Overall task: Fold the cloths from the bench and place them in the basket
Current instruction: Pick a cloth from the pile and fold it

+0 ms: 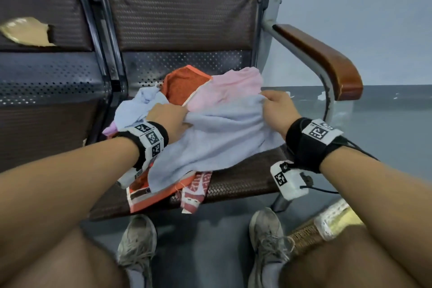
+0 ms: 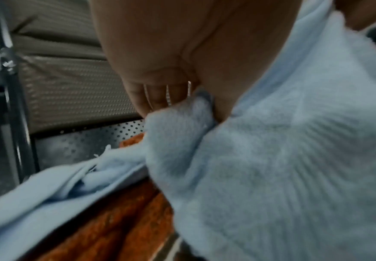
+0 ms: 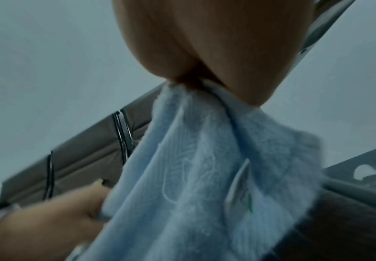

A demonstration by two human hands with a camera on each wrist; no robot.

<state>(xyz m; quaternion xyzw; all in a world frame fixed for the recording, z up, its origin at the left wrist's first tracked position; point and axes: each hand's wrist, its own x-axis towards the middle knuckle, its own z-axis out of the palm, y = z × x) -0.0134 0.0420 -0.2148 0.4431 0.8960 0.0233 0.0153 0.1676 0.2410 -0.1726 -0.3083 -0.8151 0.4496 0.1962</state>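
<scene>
Only the head view shows the basket (image 1: 327,224) beside blue cloth (image 1: 217,140).

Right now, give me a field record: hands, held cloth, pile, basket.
left hand: left hand grips the left edge of the light blue terry cloth
right hand: right hand pinches the same cloth's far right corner
held cloth: spread between both hands, its lower part draped over the pile, not yet folded
pile: pink cloth, orange cloth and a second crumpled blue cloth on the brown woven bench seat
basket: woven basket on the floor by the right foot, contents hidden
</scene>
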